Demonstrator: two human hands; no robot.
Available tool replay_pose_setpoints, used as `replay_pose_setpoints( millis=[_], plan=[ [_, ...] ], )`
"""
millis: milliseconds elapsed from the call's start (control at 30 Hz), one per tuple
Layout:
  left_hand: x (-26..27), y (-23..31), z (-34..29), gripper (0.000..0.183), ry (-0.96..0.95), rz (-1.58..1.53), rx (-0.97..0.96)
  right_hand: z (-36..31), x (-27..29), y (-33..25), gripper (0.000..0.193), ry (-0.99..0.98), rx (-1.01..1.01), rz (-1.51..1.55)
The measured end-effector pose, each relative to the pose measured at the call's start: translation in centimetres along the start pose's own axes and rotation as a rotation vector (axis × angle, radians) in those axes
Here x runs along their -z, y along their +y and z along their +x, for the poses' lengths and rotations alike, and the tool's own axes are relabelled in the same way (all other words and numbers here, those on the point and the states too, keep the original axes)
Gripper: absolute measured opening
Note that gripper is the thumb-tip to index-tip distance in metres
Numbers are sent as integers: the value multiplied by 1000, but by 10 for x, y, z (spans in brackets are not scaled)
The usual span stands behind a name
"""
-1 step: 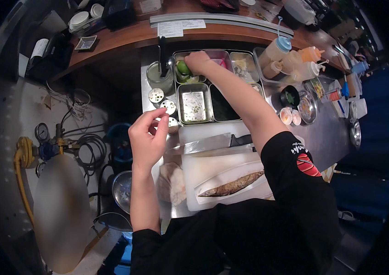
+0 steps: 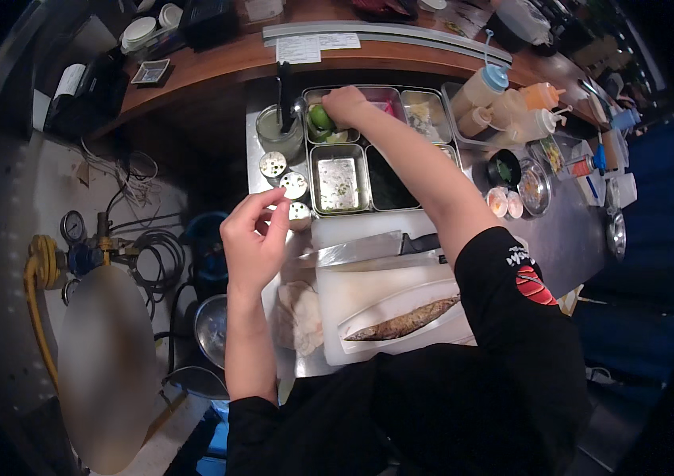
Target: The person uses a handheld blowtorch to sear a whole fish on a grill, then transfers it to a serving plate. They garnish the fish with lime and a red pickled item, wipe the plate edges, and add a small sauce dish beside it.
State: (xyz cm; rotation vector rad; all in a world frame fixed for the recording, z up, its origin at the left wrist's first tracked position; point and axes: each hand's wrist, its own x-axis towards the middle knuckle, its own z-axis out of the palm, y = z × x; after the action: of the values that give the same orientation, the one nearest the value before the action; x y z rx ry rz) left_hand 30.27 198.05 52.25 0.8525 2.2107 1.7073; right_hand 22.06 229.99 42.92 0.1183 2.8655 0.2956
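My right hand [image 2: 345,106] reaches into the far left metal compartment [image 2: 311,140], right beside green limes [image 2: 320,118]. Its fingers point down out of sight, so any grip is hidden. My left hand [image 2: 254,238] hovers near the shakers with holed lids [image 2: 293,186], its fingers bent and thumb apart, holding nothing visible. Below, a whole browned fish [image 2: 403,320] lies on a long white plate [image 2: 357,323] over a white cutting board [image 2: 331,289]. A broad knife [image 2: 357,248] rests flat just beyond that board.
A crumpled cloth [image 2: 299,317] lies left of the board. Squeeze bottles [image 2: 480,89] crowd a bin at the far right. A container with dark-handled utensils [image 2: 280,131] stands left of the limes. A wooden shelf [image 2: 218,73] runs along the back.
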Motion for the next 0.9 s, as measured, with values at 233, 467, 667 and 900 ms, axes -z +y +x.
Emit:
replay_pose_setpoints(
  millis=[233,467,667,900],
  plan=[
    [11,-16,6,19,76,-48,42,5,16,5,41,-88,139,-117],
    [2,-13,7,20,40,-26,42,-5,27,21,38,-28,133,-26],
    [1,-9,3,26,38,-29,-10,-73,70,32,29,164,151,314],
    [-44,49,-4,51,-467,-606,200,-261,142,-1,27,383,713,714]
  ],
)
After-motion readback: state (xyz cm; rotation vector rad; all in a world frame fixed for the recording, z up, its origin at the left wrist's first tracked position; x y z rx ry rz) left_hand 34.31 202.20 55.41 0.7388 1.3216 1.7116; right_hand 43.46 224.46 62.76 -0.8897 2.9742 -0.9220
